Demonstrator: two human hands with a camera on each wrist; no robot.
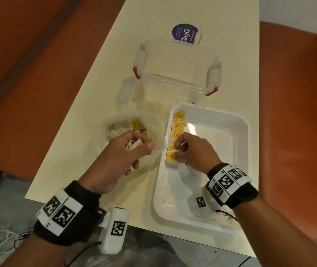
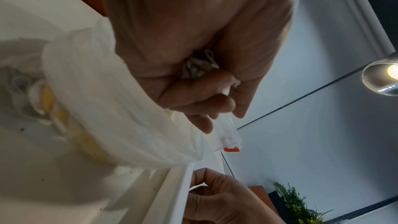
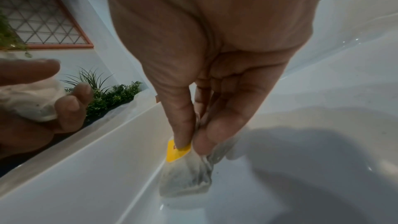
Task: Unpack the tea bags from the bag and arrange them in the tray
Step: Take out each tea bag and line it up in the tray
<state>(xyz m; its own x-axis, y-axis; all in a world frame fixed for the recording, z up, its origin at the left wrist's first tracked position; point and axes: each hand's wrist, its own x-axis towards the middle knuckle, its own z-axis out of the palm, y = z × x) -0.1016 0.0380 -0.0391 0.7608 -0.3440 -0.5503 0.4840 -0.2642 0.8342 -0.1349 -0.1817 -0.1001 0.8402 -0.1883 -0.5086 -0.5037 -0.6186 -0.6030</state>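
A clear plastic bag (image 1: 153, 132) with several tea bags lies on the table left of the white tray (image 1: 238, 143). My left hand (image 1: 132, 147) is over the bag, its fingers curled round crumpled tea bags (image 1: 134, 145) (image 2: 200, 67). My right hand (image 1: 178, 149) is at the tray's left wall and pinches a tea bag (image 3: 185, 180) by its yellow tag (image 3: 176, 152), the bag resting on the tray floor. A row of yellow-tagged tea bags (image 1: 177, 128) runs along that left wall beyond the fingers.
A clear lidded container with red clips (image 1: 175, 70) stands behind the bag and tray, a purple round label (image 1: 185, 34) beyond it. The cream table (image 1: 88, 120) is narrow, with orange seating (image 1: 296, 112) on both sides. Tea crumbs dot the tray's near end.
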